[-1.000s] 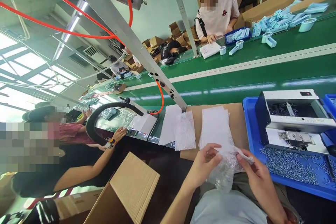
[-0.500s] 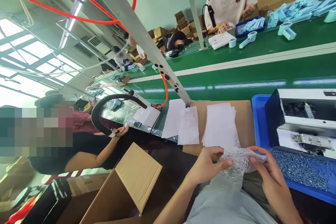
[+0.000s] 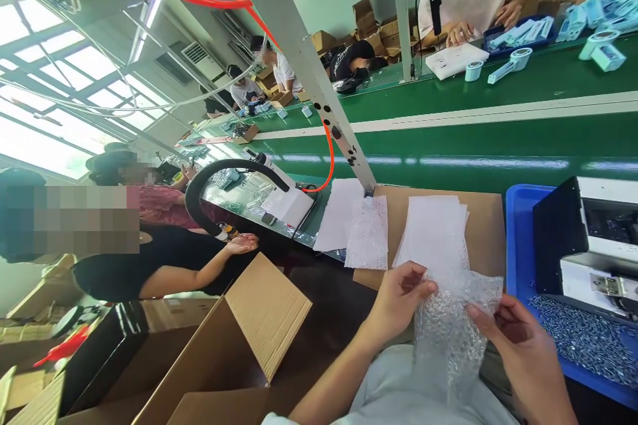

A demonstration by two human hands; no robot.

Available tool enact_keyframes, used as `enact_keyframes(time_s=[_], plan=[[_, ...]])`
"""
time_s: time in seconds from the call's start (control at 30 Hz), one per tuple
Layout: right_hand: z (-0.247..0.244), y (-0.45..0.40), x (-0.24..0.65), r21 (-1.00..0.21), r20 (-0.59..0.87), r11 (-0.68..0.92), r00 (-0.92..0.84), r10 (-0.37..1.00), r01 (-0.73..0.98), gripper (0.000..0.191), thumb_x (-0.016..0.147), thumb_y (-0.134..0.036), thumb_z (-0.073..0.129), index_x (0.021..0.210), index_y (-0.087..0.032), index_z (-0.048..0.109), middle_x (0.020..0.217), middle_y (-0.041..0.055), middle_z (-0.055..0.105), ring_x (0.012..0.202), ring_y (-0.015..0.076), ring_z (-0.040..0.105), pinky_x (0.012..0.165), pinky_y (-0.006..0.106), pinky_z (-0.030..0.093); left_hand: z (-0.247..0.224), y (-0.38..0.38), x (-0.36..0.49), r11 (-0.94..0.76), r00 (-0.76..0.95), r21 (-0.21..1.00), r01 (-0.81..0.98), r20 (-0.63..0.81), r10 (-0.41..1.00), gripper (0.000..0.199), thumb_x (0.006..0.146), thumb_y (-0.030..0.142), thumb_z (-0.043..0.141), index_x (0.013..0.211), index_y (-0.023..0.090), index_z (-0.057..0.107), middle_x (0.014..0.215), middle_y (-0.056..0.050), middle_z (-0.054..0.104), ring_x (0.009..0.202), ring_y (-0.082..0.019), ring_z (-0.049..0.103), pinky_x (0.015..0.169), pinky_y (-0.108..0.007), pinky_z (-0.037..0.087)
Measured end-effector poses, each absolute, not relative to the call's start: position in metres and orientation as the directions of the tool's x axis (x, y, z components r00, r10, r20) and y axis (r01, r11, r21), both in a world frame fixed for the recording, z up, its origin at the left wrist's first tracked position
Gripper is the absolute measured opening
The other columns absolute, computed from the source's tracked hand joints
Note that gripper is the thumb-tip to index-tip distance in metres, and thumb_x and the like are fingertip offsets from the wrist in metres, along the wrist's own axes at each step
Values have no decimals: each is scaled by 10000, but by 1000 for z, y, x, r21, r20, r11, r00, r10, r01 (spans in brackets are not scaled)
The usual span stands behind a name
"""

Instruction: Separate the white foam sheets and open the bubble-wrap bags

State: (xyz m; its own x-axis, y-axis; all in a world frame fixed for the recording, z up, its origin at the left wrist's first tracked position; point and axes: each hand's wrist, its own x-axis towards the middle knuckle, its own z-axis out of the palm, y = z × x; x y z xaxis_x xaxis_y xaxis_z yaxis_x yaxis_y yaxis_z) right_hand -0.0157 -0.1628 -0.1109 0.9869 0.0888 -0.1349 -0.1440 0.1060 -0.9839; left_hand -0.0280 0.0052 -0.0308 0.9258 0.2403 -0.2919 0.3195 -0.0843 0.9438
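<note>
Okay, clear bubble-wrap bag (image 3: 451, 339) held up over the lap — long axis roughly vertical in view, open or closed end can't tell, lower end hanging toward the body. Left hand (image 3: 401, 299) pinches its upper left edge, thumb on fingers; right hand (image 3: 523, 339) pinches the right edge, also closed, forearms angled inward. White sheets (image 3: 431, 232) on cardboard just beyond; blue tray (image 3: 518, 239) right, open carton (image 3: 269, 312) left — nothing between hands but bag.
</note>
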Motion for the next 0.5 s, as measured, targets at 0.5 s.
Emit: enact_keyframes(time_s=[0.5], plan=[[-137,-182,-6,-850,-521,10,844,126,-526,1069,483,-946,778,1237,-199,650,1298,3,675,1076,49,669,838,-61,509,-30,117,-12,-591,678,465,659,-27,734,782,951,378,657,1654,161,393,1607,-105,518,1515,-331,408,1303,-537,342]])
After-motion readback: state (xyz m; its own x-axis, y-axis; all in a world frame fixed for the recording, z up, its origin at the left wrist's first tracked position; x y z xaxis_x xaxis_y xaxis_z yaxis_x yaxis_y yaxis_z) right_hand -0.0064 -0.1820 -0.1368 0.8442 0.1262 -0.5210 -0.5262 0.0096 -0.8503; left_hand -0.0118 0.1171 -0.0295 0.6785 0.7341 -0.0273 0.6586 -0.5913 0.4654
